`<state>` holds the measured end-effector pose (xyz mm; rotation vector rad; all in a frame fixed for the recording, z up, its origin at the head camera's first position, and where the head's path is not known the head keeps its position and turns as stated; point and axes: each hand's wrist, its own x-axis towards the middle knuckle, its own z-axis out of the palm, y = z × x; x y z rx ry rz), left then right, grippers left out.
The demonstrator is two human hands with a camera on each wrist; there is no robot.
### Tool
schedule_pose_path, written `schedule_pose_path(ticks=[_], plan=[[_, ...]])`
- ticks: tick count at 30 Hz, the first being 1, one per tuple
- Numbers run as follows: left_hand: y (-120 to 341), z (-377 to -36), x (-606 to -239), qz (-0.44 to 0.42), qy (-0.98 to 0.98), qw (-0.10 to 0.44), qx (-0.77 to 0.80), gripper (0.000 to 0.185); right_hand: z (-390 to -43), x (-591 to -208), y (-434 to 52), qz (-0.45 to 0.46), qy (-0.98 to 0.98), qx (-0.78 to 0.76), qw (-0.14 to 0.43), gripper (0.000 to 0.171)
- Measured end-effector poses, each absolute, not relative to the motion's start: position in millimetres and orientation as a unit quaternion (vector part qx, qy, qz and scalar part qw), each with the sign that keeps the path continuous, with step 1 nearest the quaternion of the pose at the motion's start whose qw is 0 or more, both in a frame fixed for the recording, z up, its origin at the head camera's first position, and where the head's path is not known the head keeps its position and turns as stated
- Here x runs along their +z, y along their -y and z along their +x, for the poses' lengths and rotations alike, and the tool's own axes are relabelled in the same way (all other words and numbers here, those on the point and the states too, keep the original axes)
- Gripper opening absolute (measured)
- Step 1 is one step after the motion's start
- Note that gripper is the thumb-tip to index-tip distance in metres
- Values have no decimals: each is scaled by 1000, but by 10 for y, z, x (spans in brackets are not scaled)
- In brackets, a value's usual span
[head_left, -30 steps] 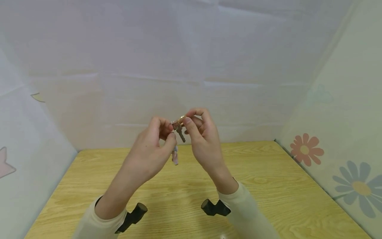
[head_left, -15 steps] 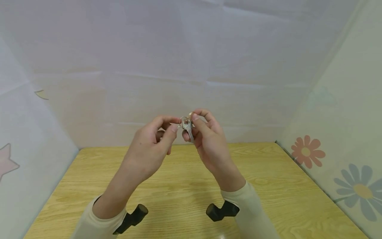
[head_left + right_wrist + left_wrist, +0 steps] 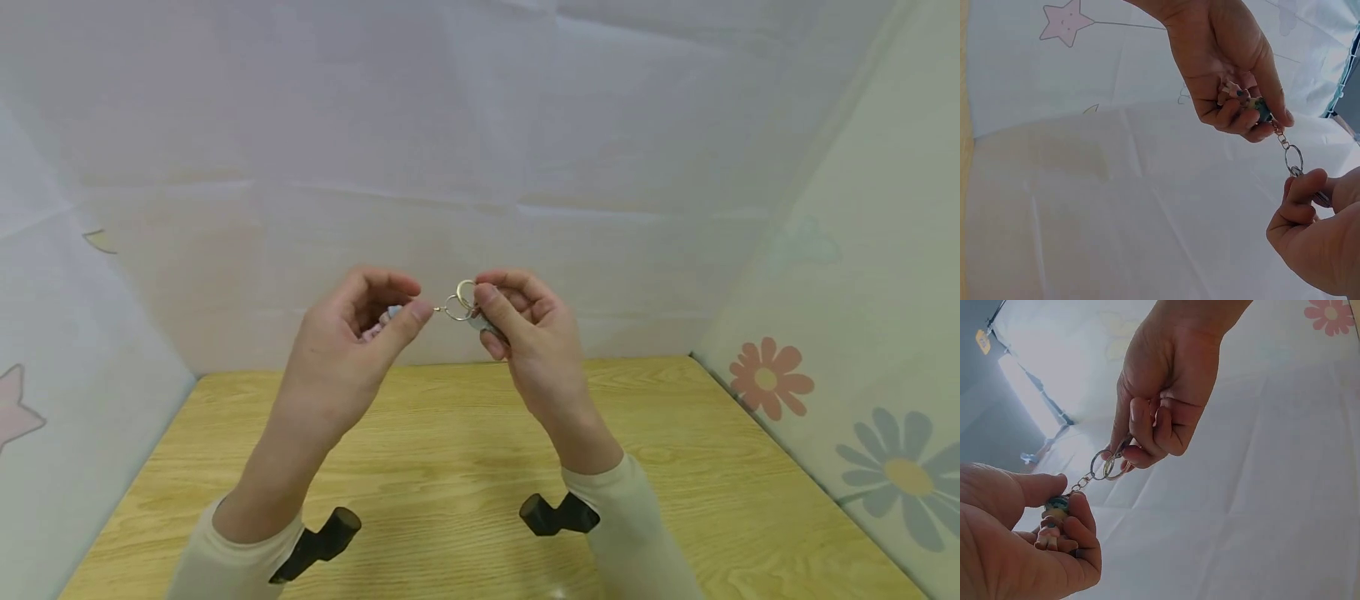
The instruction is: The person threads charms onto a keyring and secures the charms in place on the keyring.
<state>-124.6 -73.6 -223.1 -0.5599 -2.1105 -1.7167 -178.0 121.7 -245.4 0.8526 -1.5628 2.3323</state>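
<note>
Head view: my left hand (image 3: 352,333) pinches the charm (image 3: 1057,506) above the table (image 3: 465,467), my right hand (image 3: 525,333) pinches the key ring (image 3: 465,293); I'd judge a tug could slip either hold.

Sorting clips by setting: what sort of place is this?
Probably a small recording booth, not a lived-in room: a bare wooden table closed in by white sheets printed with flowers, and both hands work a keychain above it.

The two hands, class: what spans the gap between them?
A short chain and silver ring link the left hand and its charm to the right hand, clearest in the right wrist view.
</note>
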Motion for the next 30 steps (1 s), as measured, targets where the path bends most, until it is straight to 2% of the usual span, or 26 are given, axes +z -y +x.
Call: schedule_pose_path(ticks=[10, 13, 17, 20, 24, 27, 30], plan=[[832, -1391, -2263, -190, 726, 252, -611, 30, -1867, -2464, -1350, 365, 616, 692, 89, 20], [863, -1416, -2265, -188, 723, 253, -615, 30, -1912, -2474, -1374, 404, 623, 662, 99, 18], [894, -1502, -2279, -183, 728, 237, -617, 32, -1991, -2489, -1407, 423, 645, 621, 138, 17], [927, -1668, -2350, -186, 736, 214, -614, 31, -2088, -2531, -1435, 412, 678, 581, 181, 16], [1006, -1998, -2538, -187, 764, 153, -598, 25, -2293, -2644, -1460, 384, 729, 525, 214, 13], [1076, -2246, -2726, -176, 793, 77, -579, 24, -2502, -2785, -1467, 352, 759, 509, 201, 11], [1134, -2444, -2955, -162, 817, 1, -553, 29, -2753, -3029, -1486, 315, 792, 498, 158, 13]])
